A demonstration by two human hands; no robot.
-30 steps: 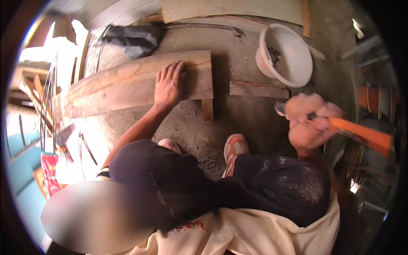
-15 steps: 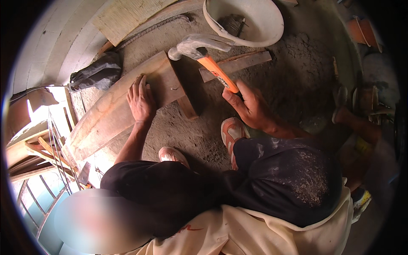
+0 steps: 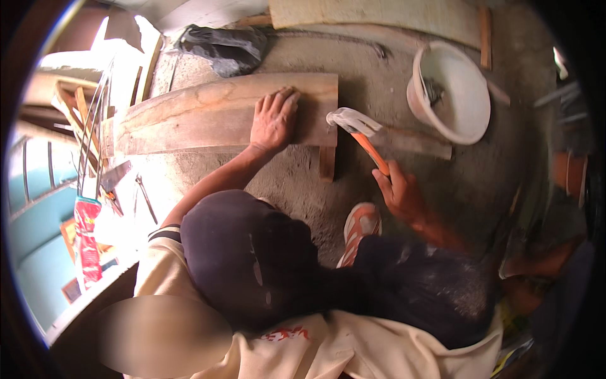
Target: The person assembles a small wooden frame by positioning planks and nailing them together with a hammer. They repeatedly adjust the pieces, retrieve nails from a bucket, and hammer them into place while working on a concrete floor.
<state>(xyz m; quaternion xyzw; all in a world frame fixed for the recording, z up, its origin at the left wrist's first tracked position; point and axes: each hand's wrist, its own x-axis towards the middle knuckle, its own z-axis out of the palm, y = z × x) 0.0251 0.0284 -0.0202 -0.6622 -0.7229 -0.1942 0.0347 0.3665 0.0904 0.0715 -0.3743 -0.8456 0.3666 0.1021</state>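
Note:
My left hand (image 3: 273, 121) rests on a long wooden board (image 3: 189, 117), fingers spread loosely over its top near the right end. A short wood piece (image 3: 326, 164) sticks out from under that end. My right hand (image 3: 404, 196) grips the orange handle of a claw hammer (image 3: 369, 150). Its metal head is just beside the board's right end, with the claw pointing right; whether it touches the wood I cannot tell. Beyond the hammer, a narrow plank (image 3: 413, 144) lies on the ground.
A white bucket (image 3: 464, 117) with dark nail-like pieces inside stands tilted at the right. Behind the board are a black plastic bag (image 3: 227, 47), a steel bar (image 3: 341, 38) and a pale plywood sheet (image 3: 379, 18). Another person's arm (image 3: 536, 262) shows at the right edge.
The view has swung, so the board now lies nearly level across it. The hammer head has come lower beside the board's end. My left hand stays on the board, its fingers more bent.

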